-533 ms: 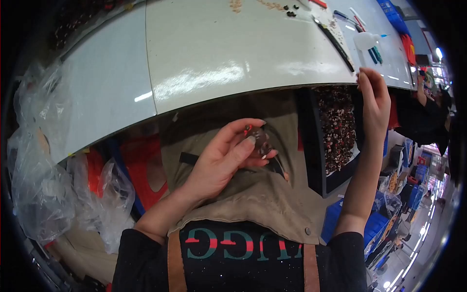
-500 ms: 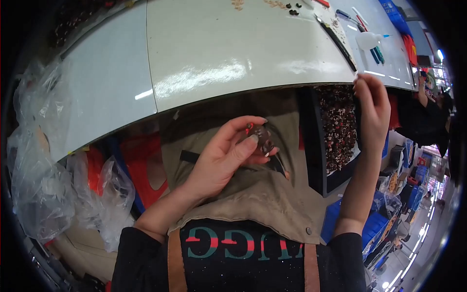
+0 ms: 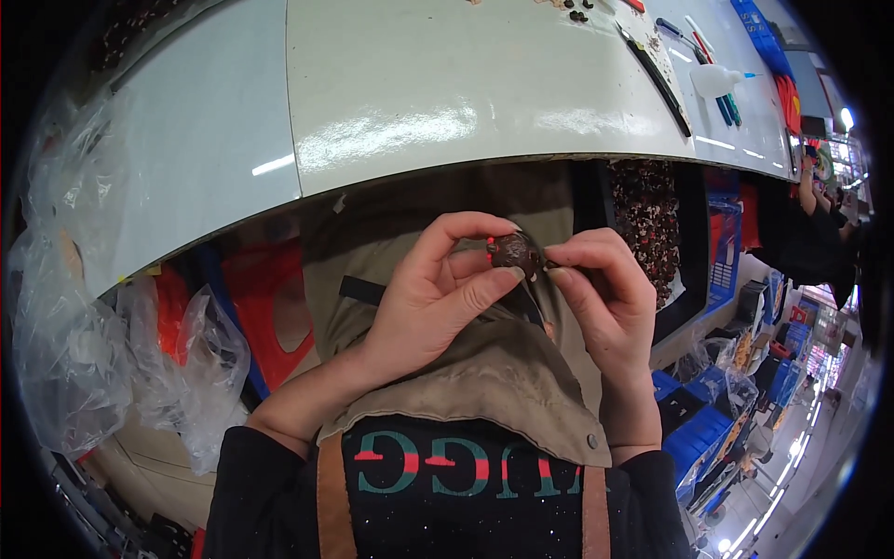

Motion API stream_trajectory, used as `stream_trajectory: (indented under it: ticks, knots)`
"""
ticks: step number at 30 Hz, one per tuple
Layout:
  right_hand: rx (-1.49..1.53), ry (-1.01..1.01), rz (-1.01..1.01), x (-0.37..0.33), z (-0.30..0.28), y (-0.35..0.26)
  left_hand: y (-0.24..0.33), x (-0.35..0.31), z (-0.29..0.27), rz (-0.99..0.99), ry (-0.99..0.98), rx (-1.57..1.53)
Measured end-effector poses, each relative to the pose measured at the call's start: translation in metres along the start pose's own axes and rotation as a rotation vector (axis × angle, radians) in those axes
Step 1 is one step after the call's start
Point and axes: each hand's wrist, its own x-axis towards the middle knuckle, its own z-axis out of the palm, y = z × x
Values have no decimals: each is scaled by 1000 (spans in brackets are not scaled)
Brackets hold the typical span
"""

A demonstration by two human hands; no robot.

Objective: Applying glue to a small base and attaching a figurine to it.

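Over my lap, my left hand [image 3: 442, 284] grips a small rounded dark-brown figurine [image 3: 511, 252] between thumb and fingers. Red bits show on its left side and a pale spot low on its right. Close against that right side, my right hand [image 3: 605, 289] is closed in a pinch. Something tiny and dark seems to be at its fingertips, too small to name. Cupped fingers hide the underside of the figurine.
Ahead runs a white table [image 3: 391, 84], with a black-handled knife [image 3: 655, 79], a white squeeze bottle [image 3: 715, 80] and small dark pieces [image 3: 577, 16] on it. Right of my lap, a black tray [image 3: 694, 242] holds many brown-red pieces. Plastic bags [image 3: 200, 373] hang at left.
My right hand has come from the table's edge, above the tray, down and left to the figurine. The figurine has turned a little in my left hand, which stays over my lap.
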Motion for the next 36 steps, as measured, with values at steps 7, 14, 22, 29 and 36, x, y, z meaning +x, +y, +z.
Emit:
stream_trajectory:
  ticks: [7, 14, 22, 29, 36]
  knots:
    - [-118, 17, -34, 1, 7, 1, -1, -2, -1, 45, -6, -5]
    - [-285, 56, -125, -1, 11, 0, -9, 0, -3, 169, -14, 126]
    - [-466, 227, -338, -9, 30, 19, -6, -1, -3, 81, 64, 62]
    - [-505, 140, -302, -12, 28, 18, -7, -2, -1, 64, 83, 77]
    - [-319, 12, -185, -18, 13, 20, -7, 0, -3, -109, 112, 22]
